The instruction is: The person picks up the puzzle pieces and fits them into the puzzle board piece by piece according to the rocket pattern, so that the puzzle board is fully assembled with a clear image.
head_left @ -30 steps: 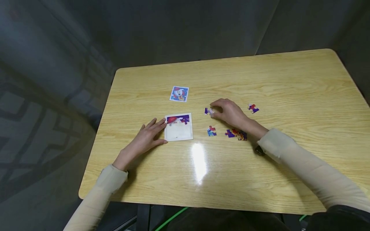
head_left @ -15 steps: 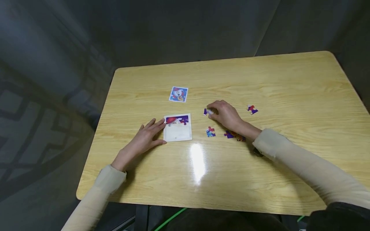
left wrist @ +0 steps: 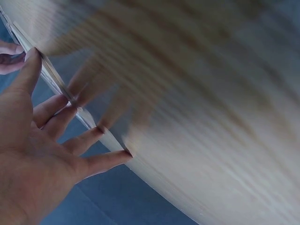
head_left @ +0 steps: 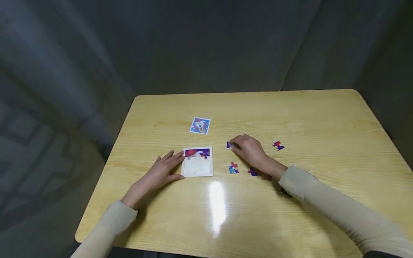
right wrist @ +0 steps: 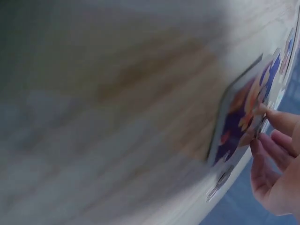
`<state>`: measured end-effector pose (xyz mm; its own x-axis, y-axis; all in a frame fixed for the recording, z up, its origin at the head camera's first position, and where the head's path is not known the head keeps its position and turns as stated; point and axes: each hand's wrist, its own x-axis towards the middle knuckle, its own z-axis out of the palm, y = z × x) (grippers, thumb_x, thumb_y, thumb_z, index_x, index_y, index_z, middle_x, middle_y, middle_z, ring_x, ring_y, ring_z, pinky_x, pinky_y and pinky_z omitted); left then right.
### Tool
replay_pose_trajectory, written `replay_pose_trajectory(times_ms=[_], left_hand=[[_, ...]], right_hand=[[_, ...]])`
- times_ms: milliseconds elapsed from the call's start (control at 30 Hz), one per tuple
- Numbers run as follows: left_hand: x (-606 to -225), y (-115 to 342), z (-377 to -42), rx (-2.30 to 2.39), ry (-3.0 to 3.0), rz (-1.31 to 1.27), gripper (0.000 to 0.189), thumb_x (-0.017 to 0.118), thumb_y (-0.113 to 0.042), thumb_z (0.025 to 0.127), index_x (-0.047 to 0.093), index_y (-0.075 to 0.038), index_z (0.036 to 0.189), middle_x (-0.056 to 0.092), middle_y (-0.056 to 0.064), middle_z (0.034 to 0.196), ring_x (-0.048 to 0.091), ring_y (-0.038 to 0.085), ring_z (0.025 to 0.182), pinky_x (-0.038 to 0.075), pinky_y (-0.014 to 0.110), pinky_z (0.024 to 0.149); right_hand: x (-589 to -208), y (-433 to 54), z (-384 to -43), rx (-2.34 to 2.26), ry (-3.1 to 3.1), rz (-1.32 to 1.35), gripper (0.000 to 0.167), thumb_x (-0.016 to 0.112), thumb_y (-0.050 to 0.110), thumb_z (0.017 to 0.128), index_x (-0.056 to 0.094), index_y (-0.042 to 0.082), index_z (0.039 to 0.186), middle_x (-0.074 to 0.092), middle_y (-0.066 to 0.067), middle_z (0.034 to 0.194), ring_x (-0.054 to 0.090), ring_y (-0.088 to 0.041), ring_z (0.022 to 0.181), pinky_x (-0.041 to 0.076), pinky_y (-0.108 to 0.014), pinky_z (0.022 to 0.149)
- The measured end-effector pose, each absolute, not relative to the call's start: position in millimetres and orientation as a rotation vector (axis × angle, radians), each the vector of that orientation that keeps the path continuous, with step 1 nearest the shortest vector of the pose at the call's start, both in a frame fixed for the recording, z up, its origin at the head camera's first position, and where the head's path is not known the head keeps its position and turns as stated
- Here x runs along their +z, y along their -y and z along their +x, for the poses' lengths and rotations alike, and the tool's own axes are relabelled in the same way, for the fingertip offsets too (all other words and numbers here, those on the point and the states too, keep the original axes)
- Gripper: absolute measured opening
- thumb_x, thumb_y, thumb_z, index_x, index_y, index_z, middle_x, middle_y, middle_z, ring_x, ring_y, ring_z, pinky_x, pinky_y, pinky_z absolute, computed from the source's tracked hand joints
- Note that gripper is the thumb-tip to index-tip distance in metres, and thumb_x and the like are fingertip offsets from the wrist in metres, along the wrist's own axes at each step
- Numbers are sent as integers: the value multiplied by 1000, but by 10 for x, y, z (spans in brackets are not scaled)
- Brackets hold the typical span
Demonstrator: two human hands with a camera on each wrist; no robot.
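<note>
1. Since the earlier frames the view has tipped up, so the table (head_left: 290, 118) sits lower in frame; the hands have barely moved on it.
2. Left hand (head_left: 162, 171): flat, fingers straight, touching the left edge of the tray (head_left: 197, 168) and holding nothing.
3. Tray: only its top row is filled; the white remainder is bare. Judged well short of half done.
4. Loose pieces: one blue-red piece (head_left: 233, 168) right of the tray, a cluster (head_left: 255, 173) partly hidden under the right wrist, one far piece (head_left: 278, 145) well to the right.
5. Right hand (head_left: 249, 149): fingers curled, pinching a purple piece (head_left: 228, 145) on the table, apart from the tray.
6. Reference card (head_left: 200, 125): farthest, beyond the tray.
</note>
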<state>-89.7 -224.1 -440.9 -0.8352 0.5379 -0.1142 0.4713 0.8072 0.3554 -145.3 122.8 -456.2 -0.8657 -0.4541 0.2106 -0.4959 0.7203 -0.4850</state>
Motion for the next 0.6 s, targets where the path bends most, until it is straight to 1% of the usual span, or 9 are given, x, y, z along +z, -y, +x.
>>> replay_pose_trajectory(times_ms=[167, 300, 600], left_hand=[[-4501, 2212, -888, 461, -2783, 803, 69, 70, -43, 86, 50, -9, 142, 38, 5, 152, 29, 40, 140, 28, 76, 93], [-4542, 2189, -912, 476, -2795, 804, 68, 71, -43, 85, 50, -9, 141, 38, 5, 152, 29, 40, 139, 28, 76, 93], [-4621, 2120, -991, 501, -2800, 815, 70, 70, -45, 85, 50, -10, 141, 37, 4, 152, 29, 40, 139, 27, 77, 93]], right_hand=[[-4637, -1251, -1421, 859, 2861, 757, 28, 73, 13, 87, 70, 2, 113, 69, -12, 109, 65, -28, 97, 53, -44, 81], [-4684, -1272, -1445, 902, 2846, 746, 28, 72, 12, 87, 69, 1, 113, 69, -13, 109, 66, -28, 97, 54, -44, 81], [-4722, -1269, -1501, 884, 2775, 781, 27, 75, 11, 84, 70, 2, 110, 70, -11, 107, 66, -26, 97, 54, -42, 83]])
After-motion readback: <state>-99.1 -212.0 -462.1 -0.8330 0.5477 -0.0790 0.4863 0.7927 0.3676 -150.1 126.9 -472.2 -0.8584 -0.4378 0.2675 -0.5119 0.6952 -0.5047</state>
